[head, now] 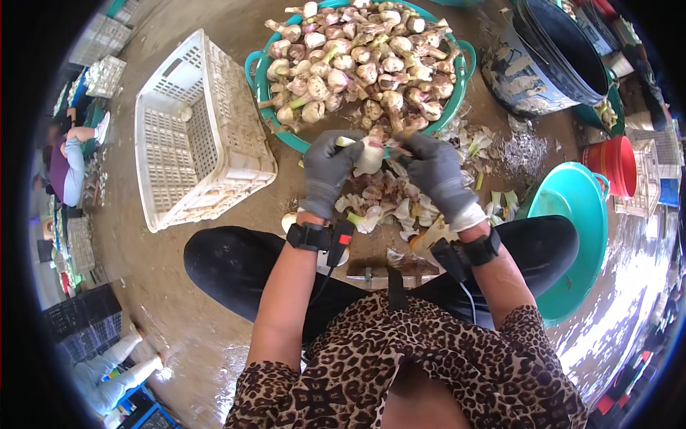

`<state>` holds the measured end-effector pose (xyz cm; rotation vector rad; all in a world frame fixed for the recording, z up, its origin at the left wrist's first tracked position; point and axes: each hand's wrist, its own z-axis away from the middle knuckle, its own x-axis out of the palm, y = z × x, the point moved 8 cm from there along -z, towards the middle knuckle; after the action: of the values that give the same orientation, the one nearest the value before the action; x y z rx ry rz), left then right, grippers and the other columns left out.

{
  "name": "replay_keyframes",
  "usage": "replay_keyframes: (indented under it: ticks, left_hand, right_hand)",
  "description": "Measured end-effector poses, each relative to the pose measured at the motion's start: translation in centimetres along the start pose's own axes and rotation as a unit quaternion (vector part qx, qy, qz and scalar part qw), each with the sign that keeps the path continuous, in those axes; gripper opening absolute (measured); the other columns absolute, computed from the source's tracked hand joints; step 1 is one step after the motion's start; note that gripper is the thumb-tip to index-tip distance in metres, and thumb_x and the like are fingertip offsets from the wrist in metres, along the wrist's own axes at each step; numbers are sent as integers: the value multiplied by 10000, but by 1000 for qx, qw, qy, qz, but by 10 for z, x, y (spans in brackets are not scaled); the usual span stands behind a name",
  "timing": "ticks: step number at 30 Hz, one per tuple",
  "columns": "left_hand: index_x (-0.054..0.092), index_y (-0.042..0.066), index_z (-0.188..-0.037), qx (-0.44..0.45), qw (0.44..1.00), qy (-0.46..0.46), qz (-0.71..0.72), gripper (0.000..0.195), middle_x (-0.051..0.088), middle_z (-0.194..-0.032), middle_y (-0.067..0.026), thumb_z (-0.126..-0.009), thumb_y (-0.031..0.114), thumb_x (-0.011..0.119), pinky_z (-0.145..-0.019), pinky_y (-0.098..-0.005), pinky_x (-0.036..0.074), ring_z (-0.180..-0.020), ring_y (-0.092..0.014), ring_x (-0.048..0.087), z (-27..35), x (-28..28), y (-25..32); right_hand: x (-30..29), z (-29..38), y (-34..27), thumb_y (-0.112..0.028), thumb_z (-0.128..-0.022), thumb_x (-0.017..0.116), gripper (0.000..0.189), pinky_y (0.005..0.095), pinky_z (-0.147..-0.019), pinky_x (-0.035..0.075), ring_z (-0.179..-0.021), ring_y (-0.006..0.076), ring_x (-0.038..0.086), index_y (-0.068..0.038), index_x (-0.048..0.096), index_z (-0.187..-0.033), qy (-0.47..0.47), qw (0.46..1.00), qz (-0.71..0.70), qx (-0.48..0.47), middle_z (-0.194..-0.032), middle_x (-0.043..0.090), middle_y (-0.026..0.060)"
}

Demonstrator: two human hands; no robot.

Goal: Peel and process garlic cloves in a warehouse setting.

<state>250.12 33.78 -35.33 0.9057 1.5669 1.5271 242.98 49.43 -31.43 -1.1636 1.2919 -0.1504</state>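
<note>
Both my hands wear grey gloves and are held over the near rim of a round green tub (300, 143). A heap of garlic bulbs (370, 69) with stalks and dirty outer skins fills the tub. My left hand (331, 166) grips a pale garlic bulb (370, 156), whose short cut stalk points left past the thumb. Close to the bulb's right side is my right hand (433, 167), its fingers bent inward. Brownish blur at those fingertips hides whether they pinch a bit of skin. Below the hands, peeled garlic skins (399, 201) litter the ground between my knees.
To the left stands a white plastic crate (236, 134) with one bulb (185, 113) inside. A black bucket (536, 80), a red bucket (611, 165) and an empty turquoise basin (573, 241) are on the right. Other people sit at far left. The floor looks wet.
</note>
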Motion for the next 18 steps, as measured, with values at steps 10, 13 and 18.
replay_keyframes:
  ticks: [10, 13, 18]
  left_hand:
    - [583, 49, -806, 145, 961, -45, -231, 146, 574, -791, -58, -672, 77, 633, -635, -264, 436, -723, -171, 552, 15, 28, 26]
    - [573, 29, -843, 91, 992, -80, 19, 121, 585, -847, -54, -740, 89, 591, -671, -265, 453, -762, -148, 556, 13, 14, 20]
    - [525, -18, -974, -53, 939, 13, 339, 240, 574, -938, -89, -832, 173, 487, -777, -298, 458, -860, -177, 558, -1, -22, -6]
  right_hand:
    - [26, 1, 13, -194, -690, 512, 157, 366, -654, 440, -781, 274, 569, -80, 540, -794, -126, 960, 237, 81, -796, 587, 112]
    - [10, 7, 61, -232, -706, 516, 200, 371, -668, 443, -793, 285, 568, -72, 544, -822, -85, 957, 215, 175, -825, 589, 132]
    - [30, 29, 99, -246, -722, 534, 222, 347, -665, 435, -764, 276, 566, -74, 566, -859, -210, 922, 228, 234, -811, 587, 155]
